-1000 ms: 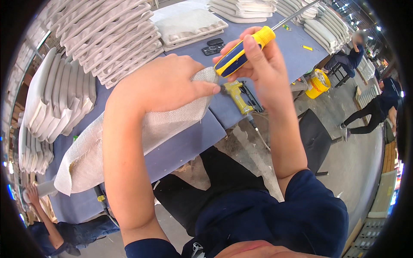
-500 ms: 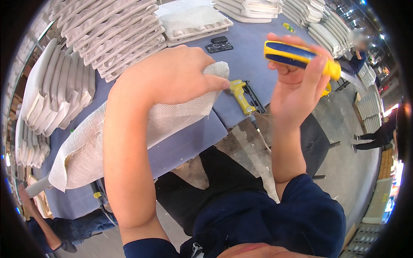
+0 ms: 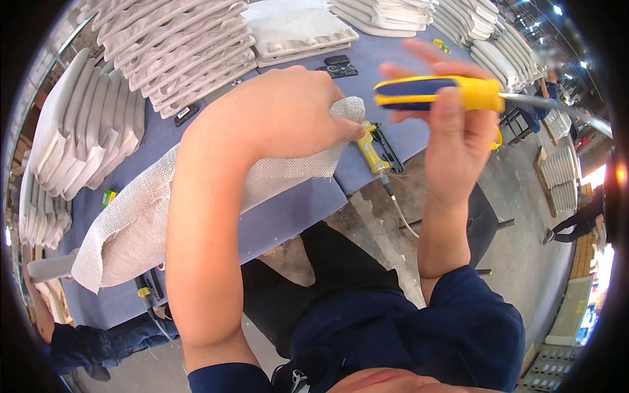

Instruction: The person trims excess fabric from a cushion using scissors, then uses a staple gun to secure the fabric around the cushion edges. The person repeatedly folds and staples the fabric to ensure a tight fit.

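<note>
Gripping a yellow-and-blue screwdriver (image 3: 481, 95) in the right hand (image 3: 462, 147), across open room from the left hand (image 3: 298, 114), over the near edge of a blue-grey table (image 3: 295, 213), clasping a grey woven-fabric piece (image 3: 295, 169) left of the screwdriver, near a yellow staple gun (image 3: 371, 155).

The metal shaft (image 3: 537, 101) is gleaming, the plastic handle (image 3: 409, 91) is looking smooth, the woven cloth (image 3: 134, 226) is showing rough, matt!
</note>
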`<action>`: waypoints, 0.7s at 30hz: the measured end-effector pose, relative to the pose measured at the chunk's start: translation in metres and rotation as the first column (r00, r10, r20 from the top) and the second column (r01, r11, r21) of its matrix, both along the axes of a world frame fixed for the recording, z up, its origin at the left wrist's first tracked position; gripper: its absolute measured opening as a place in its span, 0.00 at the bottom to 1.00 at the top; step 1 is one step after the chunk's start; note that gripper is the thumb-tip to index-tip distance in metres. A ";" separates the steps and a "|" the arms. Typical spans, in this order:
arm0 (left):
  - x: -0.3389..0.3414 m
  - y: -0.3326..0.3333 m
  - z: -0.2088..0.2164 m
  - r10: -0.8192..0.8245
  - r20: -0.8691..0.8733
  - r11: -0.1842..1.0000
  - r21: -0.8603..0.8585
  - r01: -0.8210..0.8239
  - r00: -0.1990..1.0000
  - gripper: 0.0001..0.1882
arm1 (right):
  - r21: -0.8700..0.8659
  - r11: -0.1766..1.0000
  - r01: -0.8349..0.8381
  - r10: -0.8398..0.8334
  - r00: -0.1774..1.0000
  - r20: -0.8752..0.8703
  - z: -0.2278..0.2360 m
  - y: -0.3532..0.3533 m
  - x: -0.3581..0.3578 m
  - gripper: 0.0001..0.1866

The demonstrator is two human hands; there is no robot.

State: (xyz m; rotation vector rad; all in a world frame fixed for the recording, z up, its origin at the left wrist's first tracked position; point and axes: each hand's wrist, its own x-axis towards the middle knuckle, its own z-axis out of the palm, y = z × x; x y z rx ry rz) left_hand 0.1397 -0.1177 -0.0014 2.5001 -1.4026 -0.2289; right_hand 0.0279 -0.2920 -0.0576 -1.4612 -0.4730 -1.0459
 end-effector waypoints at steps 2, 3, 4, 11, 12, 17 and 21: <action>-0.002 0.000 -0.002 -0.010 0.030 1.000 -0.028 0.010 1.000 0.25 | -0.002 1.000 -0.004 0.004 0.995 0.098 -0.005 -0.010 0.002 0.12; -0.005 -0.001 -0.003 -0.002 0.032 1.000 -0.030 0.003 0.999 0.25 | -0.003 1.000 -0.006 0.006 0.989 0.146 -0.008 -0.013 0.003 0.11; -0.007 0.000 -0.004 0.010 0.037 1.000 -0.030 -0.009 0.999 0.25 | -0.135 0.990 0.041 -0.054 0.994 -0.094 -0.011 -0.011 0.003 0.10; -0.010 0.002 -0.010 -0.004 0.086 0.997 -0.081 0.011 0.996 0.28 | -0.096 0.994 0.050 -0.037 0.990 0.138 0.022 -0.039 -0.011 0.18; -0.007 0.003 -0.010 -0.010 0.071 0.997 -0.073 0.015 0.997 0.28 | -0.091 0.993 0.074 -0.062 0.990 0.129 0.022 -0.040 -0.005 0.18; -0.006 -0.005 0.004 -0.013 0.004 1.000 0.020 0.013 1.000 0.30 | -0.146 0.989 -0.017 -0.007 0.986 -0.166 0.005 -0.023 0.024 0.13; 0.002 0.001 -0.003 -0.009 0.017 0.999 -0.031 0.010 1.000 0.31 | -0.329 0.943 -0.051 0.007 0.991 -0.135 0.018 -0.018 0.037 0.14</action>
